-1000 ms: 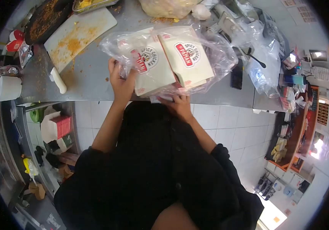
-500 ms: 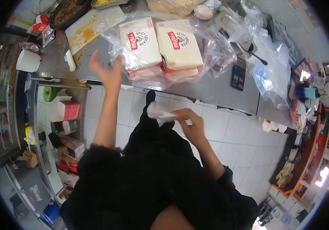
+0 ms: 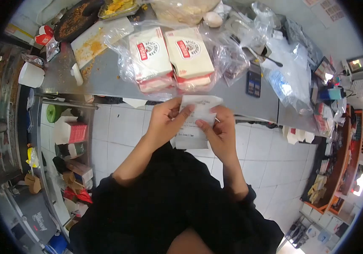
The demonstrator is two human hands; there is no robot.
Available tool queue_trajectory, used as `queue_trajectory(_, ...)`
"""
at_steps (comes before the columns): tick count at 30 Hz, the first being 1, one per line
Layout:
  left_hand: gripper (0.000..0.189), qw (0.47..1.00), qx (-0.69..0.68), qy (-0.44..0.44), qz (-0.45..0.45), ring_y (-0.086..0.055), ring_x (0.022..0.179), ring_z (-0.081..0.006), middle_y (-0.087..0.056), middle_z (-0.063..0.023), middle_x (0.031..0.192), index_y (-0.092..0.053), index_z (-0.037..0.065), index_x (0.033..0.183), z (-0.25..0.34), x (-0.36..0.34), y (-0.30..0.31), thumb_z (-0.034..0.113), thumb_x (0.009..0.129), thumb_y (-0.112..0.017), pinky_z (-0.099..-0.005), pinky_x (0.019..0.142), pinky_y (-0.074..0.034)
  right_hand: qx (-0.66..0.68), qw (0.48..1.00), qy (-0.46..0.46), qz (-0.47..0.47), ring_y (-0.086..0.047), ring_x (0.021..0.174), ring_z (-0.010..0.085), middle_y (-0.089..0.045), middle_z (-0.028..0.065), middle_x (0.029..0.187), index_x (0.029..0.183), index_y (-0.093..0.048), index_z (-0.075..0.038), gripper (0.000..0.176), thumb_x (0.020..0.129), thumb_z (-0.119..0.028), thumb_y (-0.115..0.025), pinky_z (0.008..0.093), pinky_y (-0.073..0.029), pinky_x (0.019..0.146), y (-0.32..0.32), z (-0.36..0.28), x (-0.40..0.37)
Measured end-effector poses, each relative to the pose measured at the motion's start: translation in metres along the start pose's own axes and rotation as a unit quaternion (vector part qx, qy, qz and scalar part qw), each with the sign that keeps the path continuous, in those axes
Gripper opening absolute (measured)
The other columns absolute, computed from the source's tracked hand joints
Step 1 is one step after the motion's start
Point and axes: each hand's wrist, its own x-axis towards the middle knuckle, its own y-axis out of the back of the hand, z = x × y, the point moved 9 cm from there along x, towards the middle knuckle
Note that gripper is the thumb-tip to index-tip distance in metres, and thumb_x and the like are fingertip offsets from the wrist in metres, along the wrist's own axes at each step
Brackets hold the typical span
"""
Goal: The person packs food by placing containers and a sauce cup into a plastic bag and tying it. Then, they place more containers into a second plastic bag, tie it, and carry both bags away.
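Slip: we have one thin white paper slip [image 3: 193, 143], creased and roughly rectangular, with short rows of dark print; it is in both hands, just off the near edge of the counter [image 3: 101, 82].
Left hand: our left hand [image 3: 164, 120] clamps the slip's upper left part, thumb flat on the printed face and the other fingers curled close together.
Right hand: our right hand [image 3: 223, 131] grips the slip's right side, thumb on the print and fingers bent around the edge.
Boxes: we see two cream cardboard tops side by side, each with one red label and a round logo; red-and-cream layers show below both, but we cannot tell how many boxes make up the left stack [image 3: 151, 57] and the right stack [image 3: 190, 53].
Bag: crinkled, clear plastic [image 3: 126, 67] spreads around the stacks.
Counter: smooth grey metal, scattered with crumbs on our left.
Board: one flat white board [image 3: 81, 45], smeared with orange-brown crumbs, has one white handle [image 3: 77, 74] beside its near end.
Pan: one dark, rounded pan [image 3: 75, 22], coated with brown crumbs, stands near one tray [image 3: 116, 10] of yellow food.
Phone: one dark, flat phone [image 3: 253, 83] lies right of the stacks, its screen lit.
Floor: pale, square-edged tiles [image 3: 116, 127]; we cannot count them all.
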Motion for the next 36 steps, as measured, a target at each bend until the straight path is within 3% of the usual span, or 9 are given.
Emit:
queue_trajectory(4, 0.045, 0.893, 0.277, -0.267, 0.232, -0.053, 0.09, -0.02, -0.057, -0.008, 0.096, -0.05, -0.003, 0.113, 0.057, 0.0, 0.071, 0.015, 0.079, -0.072, -0.0338, 0.083, -0.043, -0.378, 0.909, -0.021, -0.175, -0.059, 0.077, 0.0248, -0.059, 0.0102, 0.086, 0.092, -0.062, -0.004, 0.021, 0.076, 0.009, -0.056, 0.0305, -0.045, 0.068, -0.011, -0.032, 0.059)
queue_trajectory(7, 0.07, 0.822, 0.339, -0.199, 0.413, -0.048, 0.099, -0.0268, -0.053, -0.0115, 0.099, -0.037, -0.003, 0.124, 0.057, 0.013, 0.143, 0.017, 0.071, -0.078, -0.0393, 0.092, -0.037, -0.468, 0.838, 0.08, -0.269, -0.058, 0.084, 0.0304, -0.06, 0.0147, 0.089, 0.088, -0.061, -0.003, 0.023, 0.069, 0.009, -0.053, 0.0362, -0.045, 0.075, -0.032, -0.033, 0.109)
queue_trajectory(12, 0.062, 0.936, 0.153, 0.061, 0.312, -0.055, 0.077, -0.0156, -0.058, -0.0084, 0.086, -0.035, -0.002, 0.125, -0.02, 0.081, 0.197, 0.006, 0.075, -0.07, -0.0282, 0.073, -0.046, -0.312, 0.831, 0.032, -0.46, -0.058, 0.093, 0.0286, -0.063, 0.0106, 0.092, 0.09, -0.06, -0.005, 0.028, 0.069, 0.01, -0.051, 0.0346, -0.044, 0.083, -0.122, 0.044, 0.195)
queue_trajectory(15, 0.06, 0.963, 0.075, -0.094, 0.241, -0.055, 0.065, -0.0081, -0.06, -0.0038, 0.077, -0.035, 0.0, 0.126, 0.029, 0.075, 0.186, 0.0, 0.075, -0.065, -0.0202, 0.061, -0.045, -0.396, 0.784, -0.043, -0.476, -0.056, 0.1, 0.0277, -0.06, 0.0109, 0.101, 0.093, -0.06, -0.007, 0.029, 0.07, 0.008, -0.053, 0.0352, -0.043, 0.086, -0.138, 0.086, 0.23)
queue_trajectory(18, 0.058, 0.979, 0.063, -0.023, 0.192, -0.056, 0.071, -0.007, -0.062, -0.0049, 0.083, -0.035, 0.003, 0.127, 0.035, 0.061, 0.193, -0.005, 0.076, -0.061, -0.0199, 0.063, -0.044, -0.555, 0.661, -0.13, -0.489, -0.053, 0.105, 0.0279, -0.055, 0.0118, 0.111, 0.095, -0.061, -0.011, 0.029, 0.072, 0.006, -0.055, 0.0368, -0.043, 0.086, -0.148, 0.09, 0.236)
queue_trajectory(21, 0.061, 0.977, 0.035, -0.061, 0.199, -0.059, 0.075, -0.0096, -0.06, -0.0057, 0.088, -0.034, 0.004, 0.128, 0.05, 0.058, 0.202, -0.01, 0.073, -0.058, -0.0194, 0.065, -0.045, -0.527, 0.703, 0.17, -0.446, -0.052, 0.107, 0.0265, -0.054, 0.0096, 0.113, 0.098, -0.064, -0.017, 0.029, 0.074, -0.001, -0.059, 0.0373, -0.041, 0.087, -0.165, 0.08, 0.234)
queue_trajectory(24, 0.063, 0.988, 0.012, -0.087, 0.131, -0.054, 0.084, -0.0083, -0.055, -0.0066, 0.099, -0.034, 0.002, 0.129, 0.047, 0.068, 0.193, -0.011, 0.071, -0.054, -0.0213, 0.072, -0.043, -0.564, 0.701, 0.231, -0.369, -0.051, 0.108, 0.0257, -0.057, 0.0088, 0.108, 0.1, -0.066, -0.02, 0.029, 0.074, -0.008, -0.063, 0.0367, -0.039, 0.089, -0.154, 0.065, 0.236)
queue_trajectory(29, 0.07, 0.978, -0.191, -0.05, 0.07, -0.045, 0.112, -0.0173, -0.039, -0.0115, 0.125, -0.024, 0.006, 0.138, -0.008, 0.123, 0.162, -0.007, 0.075, -0.055, -0.0291, 0.097, -0.036, -0.54, 0.727, 0.112, -0.409, -0.052, 0.106, 0.0268, -0.058, 0.0105, 0.107, 0.101, -0.067, -0.015, 0.027, 0.074, -0.013, -0.067, 0.0376, -0.037, 0.091, -0.13, 0.077, 0.225)
queue_trajectory(36, 0.077, 0.984, 0.096, -0.085, 0.125, -0.046, 0.114, -0.025, -0.036, -0.0177, 0.129, -0.019, 0.007, 0.139, -0.021, 0.139, 0.138, 0.011, 0.08, -0.068, -0.0371, 0.098, -0.036, -0.461, 0.846, 0.033, -0.265, -0.054, 0.098, 0.0281, -0.059, 0.0114, 0.109, 0.113, -0.059, -0.015, 0.047, 0.069, -0.022, -0.074, 0.0383, -0.038, 0.089, -0.089, 0.056, 0.228)
